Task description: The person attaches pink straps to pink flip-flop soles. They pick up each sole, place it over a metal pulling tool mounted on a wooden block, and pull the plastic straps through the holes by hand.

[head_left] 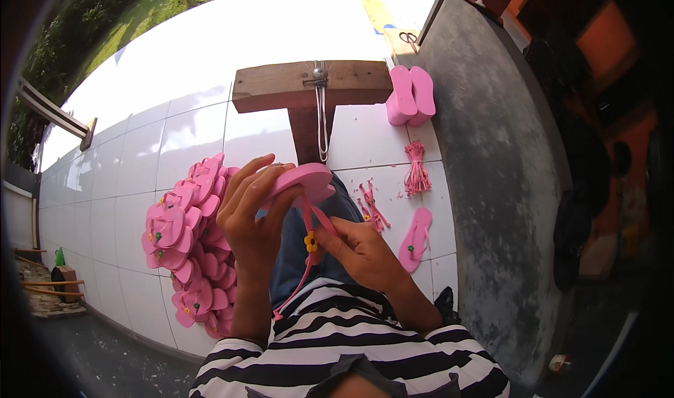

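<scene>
Pink sole (309, 176) is gripped by the left hand (251, 203) above the jeans (288, 259), its strap (307, 217) pinched by the right hand (368, 252); strap fitting is apparently underway, steady tension being called for next.

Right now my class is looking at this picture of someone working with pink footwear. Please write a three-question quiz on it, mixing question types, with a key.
1. Multiple choice: What colour is the flower ornament on the pink strap at the right hand?
a) green
b) yellow
c) white

2. True or false: The heap of pink flip-flops lies to the person's right.

3. Short answer: Which hand holds the pink sole?

Key:
1. b, yellow.
2. False; the heap of pink flip-flops lies to the person's left.
3. The left hand.
</scene>
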Demonstrator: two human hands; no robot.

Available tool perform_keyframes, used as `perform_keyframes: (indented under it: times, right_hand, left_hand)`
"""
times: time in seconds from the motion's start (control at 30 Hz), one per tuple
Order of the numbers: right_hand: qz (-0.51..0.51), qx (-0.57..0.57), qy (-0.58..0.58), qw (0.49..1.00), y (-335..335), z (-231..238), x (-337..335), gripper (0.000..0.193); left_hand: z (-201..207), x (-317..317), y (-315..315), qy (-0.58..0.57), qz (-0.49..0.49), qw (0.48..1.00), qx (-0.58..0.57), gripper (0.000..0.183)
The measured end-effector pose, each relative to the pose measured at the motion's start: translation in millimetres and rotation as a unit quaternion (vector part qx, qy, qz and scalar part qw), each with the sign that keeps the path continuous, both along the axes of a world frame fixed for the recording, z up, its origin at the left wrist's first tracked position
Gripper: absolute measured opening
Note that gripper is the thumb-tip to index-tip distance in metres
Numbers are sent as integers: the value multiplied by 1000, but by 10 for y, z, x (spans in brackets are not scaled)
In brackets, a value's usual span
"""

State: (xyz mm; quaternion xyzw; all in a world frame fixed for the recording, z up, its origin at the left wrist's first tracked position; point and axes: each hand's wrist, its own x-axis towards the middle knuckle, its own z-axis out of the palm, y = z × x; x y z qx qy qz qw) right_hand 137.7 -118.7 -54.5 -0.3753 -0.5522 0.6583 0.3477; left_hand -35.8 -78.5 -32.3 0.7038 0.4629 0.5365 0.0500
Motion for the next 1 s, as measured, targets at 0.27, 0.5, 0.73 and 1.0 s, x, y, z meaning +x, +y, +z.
perform_keyframes:
  times: [0.27,0.5,0.73,1.0]
  right_hand:
    - [31,-253,565,785,133,-685,-398,66]
    - [-226,57,381,895,483,-717,13,31]
    - [-199,479,-106,848,642,-370,174,40]
    - [-244,541,-150,791,720,-213,190,42]
  left_hand:
    - [-298,-120,-152,-305,-222,926,-2,33]
    - [-788,-315,-15,-60,-37,989,-127,30]
    - [-394,29,206,-99,-198,975,4,34]
    - [-402,25,386,-93,-193,975,64,32]
